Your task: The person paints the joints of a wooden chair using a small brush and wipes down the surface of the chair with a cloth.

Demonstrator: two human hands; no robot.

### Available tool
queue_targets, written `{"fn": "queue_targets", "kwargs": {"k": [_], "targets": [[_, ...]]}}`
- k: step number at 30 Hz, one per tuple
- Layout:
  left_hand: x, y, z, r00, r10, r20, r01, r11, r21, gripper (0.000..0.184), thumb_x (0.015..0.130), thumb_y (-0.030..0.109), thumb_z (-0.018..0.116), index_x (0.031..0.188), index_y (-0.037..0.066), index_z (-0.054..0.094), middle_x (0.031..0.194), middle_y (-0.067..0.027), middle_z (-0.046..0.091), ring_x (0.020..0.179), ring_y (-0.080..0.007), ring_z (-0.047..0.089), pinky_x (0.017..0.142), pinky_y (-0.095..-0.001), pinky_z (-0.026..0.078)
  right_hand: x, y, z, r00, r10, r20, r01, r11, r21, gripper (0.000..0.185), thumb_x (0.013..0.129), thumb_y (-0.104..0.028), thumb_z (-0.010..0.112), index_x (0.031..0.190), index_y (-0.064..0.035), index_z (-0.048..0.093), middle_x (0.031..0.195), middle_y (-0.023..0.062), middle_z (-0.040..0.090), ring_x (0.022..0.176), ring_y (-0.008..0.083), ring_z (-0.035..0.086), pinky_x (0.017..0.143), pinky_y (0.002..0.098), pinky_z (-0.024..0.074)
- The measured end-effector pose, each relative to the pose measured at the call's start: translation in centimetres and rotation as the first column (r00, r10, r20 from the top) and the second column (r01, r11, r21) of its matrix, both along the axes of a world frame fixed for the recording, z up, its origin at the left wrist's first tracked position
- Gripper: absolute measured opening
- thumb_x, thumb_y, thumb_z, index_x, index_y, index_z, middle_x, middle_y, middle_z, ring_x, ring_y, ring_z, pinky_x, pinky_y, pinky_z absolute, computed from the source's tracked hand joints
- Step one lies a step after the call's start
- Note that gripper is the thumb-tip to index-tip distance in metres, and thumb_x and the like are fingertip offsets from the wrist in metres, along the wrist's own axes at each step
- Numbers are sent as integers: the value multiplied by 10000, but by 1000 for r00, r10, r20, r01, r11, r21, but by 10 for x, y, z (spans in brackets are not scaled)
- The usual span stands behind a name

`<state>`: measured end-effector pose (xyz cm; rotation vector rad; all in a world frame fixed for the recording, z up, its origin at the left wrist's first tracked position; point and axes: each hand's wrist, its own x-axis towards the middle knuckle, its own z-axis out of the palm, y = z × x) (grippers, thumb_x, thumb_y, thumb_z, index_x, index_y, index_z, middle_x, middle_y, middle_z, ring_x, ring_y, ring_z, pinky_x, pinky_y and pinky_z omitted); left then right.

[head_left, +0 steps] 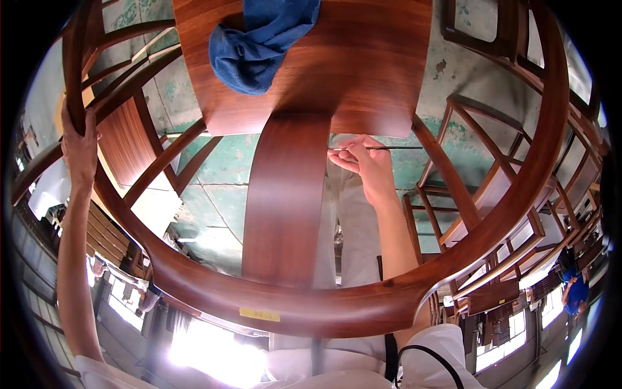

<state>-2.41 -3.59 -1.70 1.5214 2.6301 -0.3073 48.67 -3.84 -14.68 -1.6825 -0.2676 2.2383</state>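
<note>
A reddish-brown wooden chair (285,194) fills the middle, its curved top rail crossing low in front of my body and its flat back splat rising to the seat. My left hand (81,146) is wrapped round the chair's curved arm at the far left. Under the rail and just right of the splat, my right hand (366,162) pinches a thin dark stick-like tool (402,148), its tip close to the splat's edge near the seat. A crumpled blue cloth (249,58) lies on the seat (363,65). A small yellow label (260,314) is on the top rail.
More wooden chair frames (492,155) crowd the right side. At the left stand a wooden panel (129,139) and other chair parts. The floor (220,168) is worn green and grey. A person in blue (574,292) is far off at the right edge.
</note>
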Motion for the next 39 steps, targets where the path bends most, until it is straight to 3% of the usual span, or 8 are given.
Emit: {"fn": "queue_targets", "kwargs": {"k": [6,9,12,21,24,27,39], "targets": [[-6,-3,-2,1000,-13,-24,13,1000,2,604,1007,399,510,1524,183,283,930,-149,704,736,-200,718,727,-407,602,-3,0,-13,999,-27,31,27,999,18,135,930,-54,553,860,50,606,870,117,608,898,267,697,874,375,610],[-5,-2,-2,1000,-26,-4,26,1000,12,603,1007,392,509,1523,181,279,956,-160,703,745,-211,723,715,-408,606,-2,-2,-10,999,-18,29,17,1000,26,146,906,-55,538,877,62,621,872,125,619,865,222,691,865,323,604],[-7,-2,-1,997,66,35,-64,997,-50,637,1004,469,480,1528,164,284,1230,-196,640,839,-286,732,882,-494,565,1,-4,-8,1000,19,12,-19,999,29,155,906,-68,542,879,62,623,878,127,621,861,220,691,864,314,600],[1,2,2,994,100,35,-98,994,-55,609,1007,452,483,1514,173,295,1192,-174,666,869,-281,733,881,-483,576,-2,0,-8,998,47,48,-48,999,18,161,904,-68,530,884,61,625,879,131,640,872,207,689,862,295,595],[-7,-4,-3,1000,-12,14,12,1000,25,609,1010,387,502,1534,182,269,951,-145,691,722,-192,705,690,-403,603,-2,1,-5,998,46,36,-48,998,38,166,909,-68,528,883,66,622,877,134,641,869,210,691,859,296,596],[-9,-4,-4,1000,-13,-17,14,1000,10,605,1012,376,499,1537,184,266,893,-123,686,703,-170,689,672,-397,602,-6,4,-7,998,32,50,-34,999,36,163,910,-62,526,884,69,621,869,132,638,863,210,689,857,298,597],[-1,-1,-1,998,56,34,-56,998,-2,603,1008,351,506,1538,204,258,1082,-133,678,739,-200,702,778,-441,598,2,3,-13,996,-77,-39,75,996,-42,153,921,-43,509,945,72,608,896,137,620,922,281,700,881,341,603]]}}
